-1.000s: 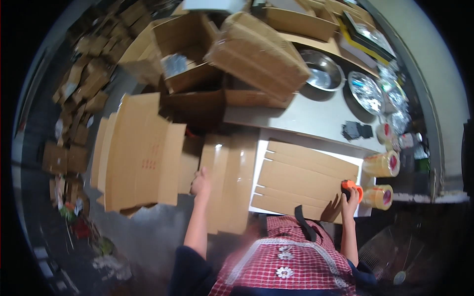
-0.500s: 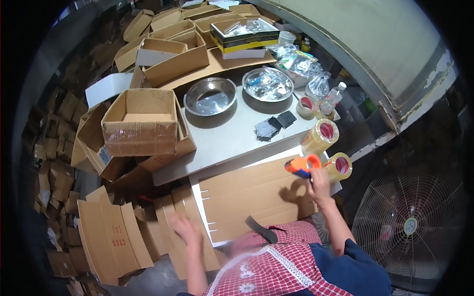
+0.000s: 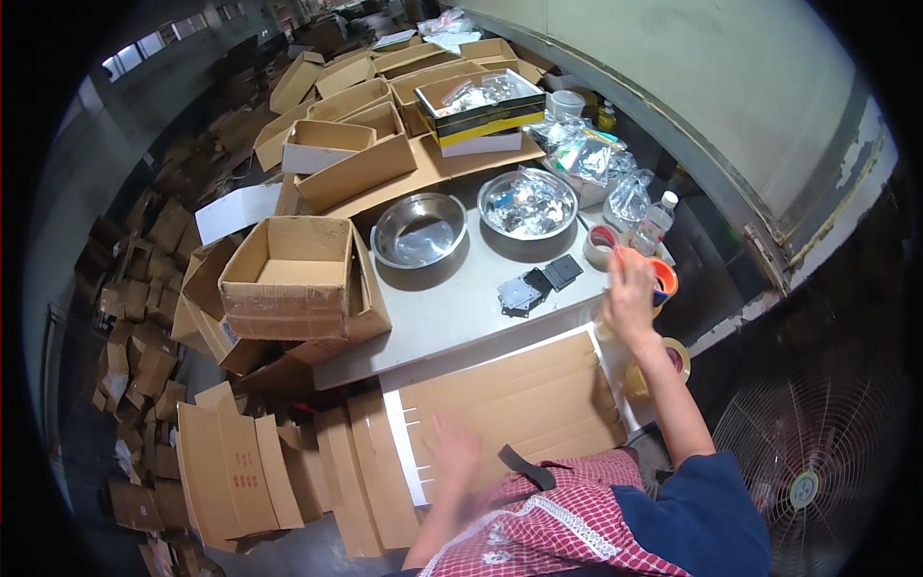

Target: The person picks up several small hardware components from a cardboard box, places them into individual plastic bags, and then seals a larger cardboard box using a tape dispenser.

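Observation:
My right hand [image 3: 630, 303] is closed on a tape dispenser [image 3: 665, 277], orange with a dark blue part, at the table's right side. The hand covers much of the dispenser. Just below it, a roll of clear tape [image 3: 681, 358] is partly behind my wrist. Over the left part of a flat brown cardboard sheet [image 3: 519, 389] is my left hand [image 3: 454, 450]. Motion smears its fingers, and whether it touches the sheet cannot be made out. Slits run along the sheet's left edge, and a white sheet [image 3: 397, 423] shows beneath.
An empty steel bowl [image 3: 419, 252] stands beside another bowl [image 3: 484, 213] filled with small bagged parts. Dark flat plates [image 3: 561, 273] lie nearby. A clear bottle [image 3: 656, 223] stands at the right. Cardboard boxes [image 3: 284, 308] crowd the left, and a fan [image 3: 804, 489] is at lower right.
My right hand has moved up and away from me with the tape dispenser, toward the bottle. My left hand has shifted right, from the folded cardboard onto the flat sheet. The view has tilted up.

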{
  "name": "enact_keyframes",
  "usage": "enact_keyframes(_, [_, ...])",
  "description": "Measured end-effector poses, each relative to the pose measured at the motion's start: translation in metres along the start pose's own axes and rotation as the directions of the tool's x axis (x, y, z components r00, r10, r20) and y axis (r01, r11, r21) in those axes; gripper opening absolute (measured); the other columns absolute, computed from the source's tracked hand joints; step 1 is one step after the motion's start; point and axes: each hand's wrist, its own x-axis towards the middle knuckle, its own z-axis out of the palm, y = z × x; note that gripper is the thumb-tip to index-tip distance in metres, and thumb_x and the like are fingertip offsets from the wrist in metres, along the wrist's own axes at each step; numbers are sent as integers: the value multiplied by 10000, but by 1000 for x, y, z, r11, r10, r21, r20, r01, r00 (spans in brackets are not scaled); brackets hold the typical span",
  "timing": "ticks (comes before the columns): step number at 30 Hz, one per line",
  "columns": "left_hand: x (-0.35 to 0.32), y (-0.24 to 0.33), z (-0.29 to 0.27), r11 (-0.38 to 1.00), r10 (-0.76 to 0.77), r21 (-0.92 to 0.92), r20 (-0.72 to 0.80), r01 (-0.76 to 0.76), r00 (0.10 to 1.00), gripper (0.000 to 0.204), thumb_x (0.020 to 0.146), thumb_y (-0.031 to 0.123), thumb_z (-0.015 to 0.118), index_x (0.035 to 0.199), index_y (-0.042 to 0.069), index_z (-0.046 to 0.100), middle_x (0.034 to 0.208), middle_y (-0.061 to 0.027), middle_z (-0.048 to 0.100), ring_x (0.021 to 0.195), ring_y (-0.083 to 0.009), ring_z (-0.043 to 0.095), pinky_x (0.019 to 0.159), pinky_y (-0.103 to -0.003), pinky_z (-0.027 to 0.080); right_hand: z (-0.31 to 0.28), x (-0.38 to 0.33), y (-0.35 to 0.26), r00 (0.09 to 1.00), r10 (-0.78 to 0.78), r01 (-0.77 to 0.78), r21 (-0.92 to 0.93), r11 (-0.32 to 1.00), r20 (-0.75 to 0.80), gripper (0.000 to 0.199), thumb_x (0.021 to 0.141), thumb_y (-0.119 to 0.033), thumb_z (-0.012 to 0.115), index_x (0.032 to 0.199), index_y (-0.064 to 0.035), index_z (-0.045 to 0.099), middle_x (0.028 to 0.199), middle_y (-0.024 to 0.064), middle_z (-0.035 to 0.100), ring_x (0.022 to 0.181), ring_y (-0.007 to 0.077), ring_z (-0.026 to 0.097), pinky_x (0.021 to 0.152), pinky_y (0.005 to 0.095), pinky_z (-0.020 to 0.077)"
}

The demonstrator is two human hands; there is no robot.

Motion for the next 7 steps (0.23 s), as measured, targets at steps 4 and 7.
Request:
enact_keyframes(4, [1,-15,32,999,-43,-18,-72,42,996,727,982,426,483,1570,78,235,1623,-271,103,1524,-402,38,1118,-729,86,64,19,-39,970,-198,126,411,903,138,614,669,-40,684,1272,-59,570,1383,211,472,1317,398,409,1101,527,300])
enact_keyframes(7, [8,-33,53,994,-107,-34,-103,104,989,754,969,453,501,1574,94,228,1635,-247,79,1527,-392,30,1121,-730,80,115,29,-64,929,-296,127,562,817,221,616,666,-64,703,1270,-84,580,1421,179,450,1342,404,389,1115,534,296])
